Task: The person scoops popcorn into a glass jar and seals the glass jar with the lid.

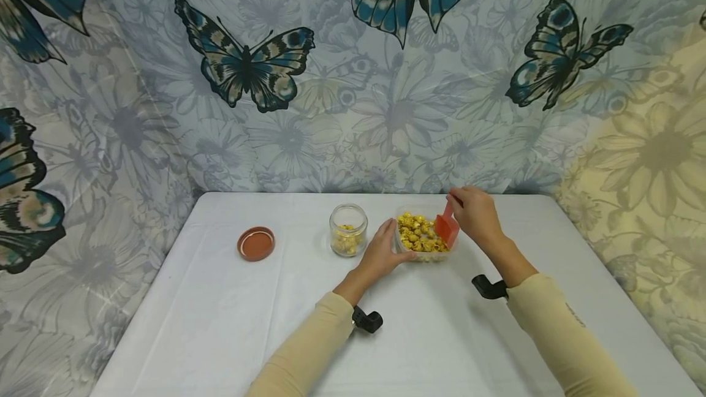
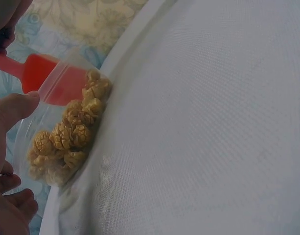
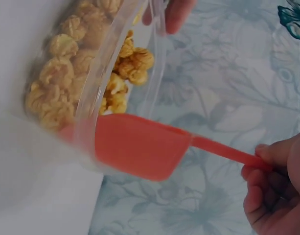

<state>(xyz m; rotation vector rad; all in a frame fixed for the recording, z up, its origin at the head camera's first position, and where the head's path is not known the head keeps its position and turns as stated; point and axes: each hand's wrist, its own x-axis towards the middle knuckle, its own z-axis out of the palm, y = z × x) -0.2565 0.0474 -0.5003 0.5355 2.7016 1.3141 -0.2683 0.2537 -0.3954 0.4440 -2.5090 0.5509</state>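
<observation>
A clear plastic container (image 1: 432, 257) with caramel popcorn (image 1: 416, 230) in it stands on the table. My left hand (image 1: 380, 251) grips its left side, thumb at the near side and fingers along the left. With my right hand (image 1: 478, 216) I pinch the handle of a red scoop (image 1: 446, 226), whose blade dips into the right part of the container. In the right wrist view the scoop (image 3: 142, 147) slants down inside the wall, beside the popcorn (image 3: 57, 73). Through the wall in the left wrist view, popcorn (image 2: 66, 134) lies against the bottom.
Left of the container is an open glass jar (image 1: 349, 231) with some popcorn in its lower part. Farther left a brown round lid (image 1: 256, 244) lies on the white-covered table (image 1: 220, 329). Behind the table hangs a butterfly-patterned cloth (image 1: 397, 121).
</observation>
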